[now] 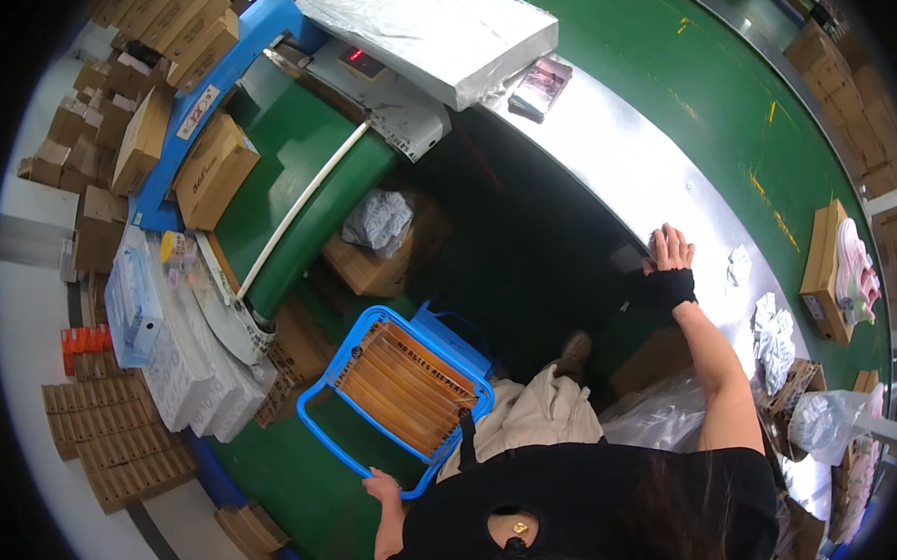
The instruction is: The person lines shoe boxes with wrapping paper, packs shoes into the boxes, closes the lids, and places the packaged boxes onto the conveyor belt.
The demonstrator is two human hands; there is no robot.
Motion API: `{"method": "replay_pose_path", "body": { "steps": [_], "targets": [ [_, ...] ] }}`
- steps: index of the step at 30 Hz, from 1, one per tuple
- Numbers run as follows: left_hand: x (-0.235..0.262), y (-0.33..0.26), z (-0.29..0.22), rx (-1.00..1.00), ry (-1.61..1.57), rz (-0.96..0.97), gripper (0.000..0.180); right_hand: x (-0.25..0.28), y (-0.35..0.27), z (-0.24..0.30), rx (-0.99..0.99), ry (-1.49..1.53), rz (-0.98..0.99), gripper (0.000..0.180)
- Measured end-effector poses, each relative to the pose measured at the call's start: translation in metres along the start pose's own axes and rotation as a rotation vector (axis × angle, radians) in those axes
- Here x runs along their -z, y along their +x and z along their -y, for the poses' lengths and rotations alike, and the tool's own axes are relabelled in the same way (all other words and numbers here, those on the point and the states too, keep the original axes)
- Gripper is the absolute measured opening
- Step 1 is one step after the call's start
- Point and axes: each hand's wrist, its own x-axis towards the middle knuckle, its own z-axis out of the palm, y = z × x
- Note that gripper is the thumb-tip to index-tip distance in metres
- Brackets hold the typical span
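Note:
A folding chair (407, 383) with a blue frame and wooden slats stands at my left side. My left hand (381, 485) is closed around the lower corner of its blue frame. My right hand (672, 252), with a black band at the wrist, rests on the inner edge of the long metal table (664, 169). Its fingers are stretched out and somewhat apart; a small dark patch shows by the thumb, too small to make out. Crumpled white paper (772, 339) lies on the table close to my right forearm.
A green conveyor belt (304, 144) under a blue arch (190, 119) is at the upper left. Cartons (111, 455) are stacked along the left. A foil-wrapped slab (430, 24) and a stack of cards (540, 88) lie on the table. A shoe box (825, 276) holds pink-white shoes (854, 273).

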Motion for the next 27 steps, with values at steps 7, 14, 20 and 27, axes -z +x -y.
{"method": "replay_pose_path", "body": {
  "steps": [7,14,20,27],
  "targets": [
    [0.004,0.105,0.020,0.144,-0.037,0.184,0.038,-0.007,0.000,-0.002,-0.030,-0.002,-0.005,0.063],
    [0.006,0.128,0.001,0.299,0.013,0.047,0.045,-0.009,-0.001,-0.006,-0.002,-0.036,-0.023,0.065],
    [-0.035,0.052,-0.131,-0.423,0.522,-0.121,0.060,-0.001,-0.003,-0.007,0.013,-0.021,-0.057,0.064],
    [-0.120,0.050,-0.211,-0.624,0.581,-0.047,0.059,-0.011,-0.014,0.045,0.341,0.291,-0.309,0.040]
  ]
}}
